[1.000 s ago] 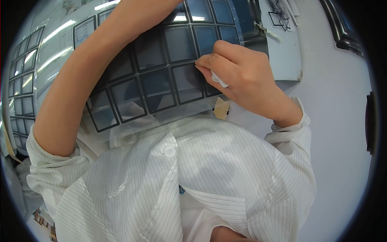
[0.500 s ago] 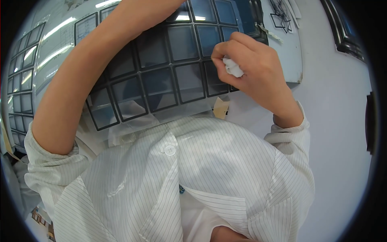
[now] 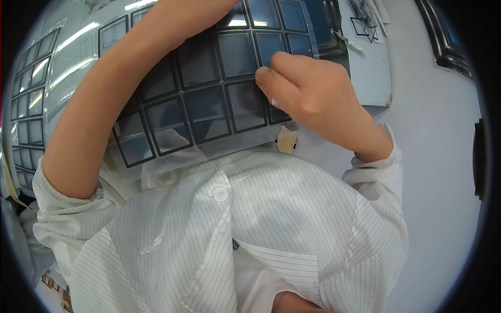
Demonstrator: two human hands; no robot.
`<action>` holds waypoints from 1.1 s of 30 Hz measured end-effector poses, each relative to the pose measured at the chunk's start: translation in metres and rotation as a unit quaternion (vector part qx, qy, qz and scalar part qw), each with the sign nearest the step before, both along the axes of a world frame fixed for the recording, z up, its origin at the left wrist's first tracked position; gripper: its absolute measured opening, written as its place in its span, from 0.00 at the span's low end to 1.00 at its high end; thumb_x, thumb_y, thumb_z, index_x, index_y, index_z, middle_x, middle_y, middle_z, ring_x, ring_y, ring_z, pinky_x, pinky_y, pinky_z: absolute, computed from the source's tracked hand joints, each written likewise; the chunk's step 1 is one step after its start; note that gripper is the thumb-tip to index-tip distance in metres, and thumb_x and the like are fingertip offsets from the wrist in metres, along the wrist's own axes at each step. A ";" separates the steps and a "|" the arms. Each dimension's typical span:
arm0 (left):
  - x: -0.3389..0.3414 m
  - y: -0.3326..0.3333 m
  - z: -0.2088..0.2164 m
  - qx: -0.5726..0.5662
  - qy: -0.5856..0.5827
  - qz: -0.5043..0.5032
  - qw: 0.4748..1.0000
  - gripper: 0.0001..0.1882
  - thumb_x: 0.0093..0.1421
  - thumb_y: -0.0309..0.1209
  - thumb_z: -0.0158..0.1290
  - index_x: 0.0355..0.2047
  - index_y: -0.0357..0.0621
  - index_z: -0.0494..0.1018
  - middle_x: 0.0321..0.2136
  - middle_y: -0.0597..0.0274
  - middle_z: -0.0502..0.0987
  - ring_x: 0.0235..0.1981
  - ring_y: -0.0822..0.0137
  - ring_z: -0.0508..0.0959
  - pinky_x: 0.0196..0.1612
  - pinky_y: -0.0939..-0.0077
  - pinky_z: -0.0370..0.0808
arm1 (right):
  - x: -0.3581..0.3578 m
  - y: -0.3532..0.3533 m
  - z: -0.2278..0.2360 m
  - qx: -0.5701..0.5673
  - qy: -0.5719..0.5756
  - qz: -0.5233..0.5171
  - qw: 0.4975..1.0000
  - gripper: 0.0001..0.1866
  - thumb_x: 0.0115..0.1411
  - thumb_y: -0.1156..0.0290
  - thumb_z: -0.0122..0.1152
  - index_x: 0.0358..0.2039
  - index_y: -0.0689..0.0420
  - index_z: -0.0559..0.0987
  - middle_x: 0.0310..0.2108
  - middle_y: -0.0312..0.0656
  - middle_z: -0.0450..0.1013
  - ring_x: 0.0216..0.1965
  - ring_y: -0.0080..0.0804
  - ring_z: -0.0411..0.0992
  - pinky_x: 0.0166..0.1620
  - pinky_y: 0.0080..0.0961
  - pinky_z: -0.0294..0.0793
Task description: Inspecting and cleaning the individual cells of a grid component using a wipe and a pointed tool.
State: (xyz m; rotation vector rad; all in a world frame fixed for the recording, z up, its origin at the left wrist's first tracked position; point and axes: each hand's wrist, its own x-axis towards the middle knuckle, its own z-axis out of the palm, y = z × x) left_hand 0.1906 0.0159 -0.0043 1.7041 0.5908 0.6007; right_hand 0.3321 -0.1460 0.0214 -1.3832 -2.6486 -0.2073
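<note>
A clear sheet with a grid of black-framed square panes (image 3: 237,55) lies in front of me, its near edge close to my shirt. Over its right part is my right hand (image 3: 310,91), fingers curled closed. Only a small bit of a white wad (image 3: 274,102), cloth or tissue, shows in it. The fingertips are at a black dividing line between panes; whether they press on it I cannot tell. My left forearm (image 3: 122,78) reaches across the left part of the sheet, and that hand is beyond the upper edge of the picture.
Another sheet of black-framed panes (image 3: 31,99) lies at far left. Thin black frame pieces (image 3: 364,26) rest on a white board (image 3: 373,78) at the upper right. A yellowish scrap (image 3: 286,140) is near the sheet's front edge. Dark frames (image 3: 443,39) stand farther right.
My right hand has moved slightly left and turned, so the white wad in it is now mostly hidden. My left forearm has hardly moved.
</note>
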 end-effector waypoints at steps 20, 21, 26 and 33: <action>-0.002 0.001 -0.002 0.002 -0.018 0.002 1.000 0.13 0.63 0.31 0.49 0.35 0.33 0.79 0.22 0.70 0.73 0.25 0.80 0.68 0.29 0.85 0.65 | 0.007 -0.001 0.008 -0.129 0.229 -0.154 0.952 0.10 0.54 0.76 0.66 0.36 0.58 0.76 0.32 0.38 0.70 0.32 0.33 0.71 0.32 0.23 0.71; -0.002 0.001 -0.001 0.004 -0.006 0.000 1.000 0.13 0.63 0.31 0.49 0.35 0.33 0.79 0.22 0.70 0.73 0.25 0.80 0.68 0.29 0.85 0.65 | 0.008 0.001 0.003 -0.139 0.257 -0.108 0.950 0.10 0.54 0.76 0.65 0.37 0.58 0.76 0.33 0.39 0.71 0.33 0.33 0.71 0.34 0.23 0.71; 0.000 0.000 0.002 0.000 -0.003 0.000 1.000 0.13 0.63 0.31 0.49 0.35 0.33 0.79 0.21 0.71 0.72 0.24 0.80 0.68 0.29 0.84 0.65 | 0.014 0.003 -0.008 -0.175 0.272 -0.058 0.944 0.11 0.55 0.78 0.64 0.40 0.58 0.75 0.33 0.39 0.71 0.35 0.35 0.72 0.39 0.25 0.71; -0.002 -0.002 -0.001 0.026 -0.011 0.004 1.000 0.13 0.63 0.30 0.49 0.34 0.33 0.79 0.21 0.70 0.73 0.24 0.80 0.68 0.29 0.84 0.65 | 0.001 0.004 -0.007 -0.141 0.188 -0.059 0.970 0.12 0.50 0.84 0.62 0.36 0.59 0.74 0.34 0.41 0.70 0.34 0.39 0.71 0.37 0.30 0.71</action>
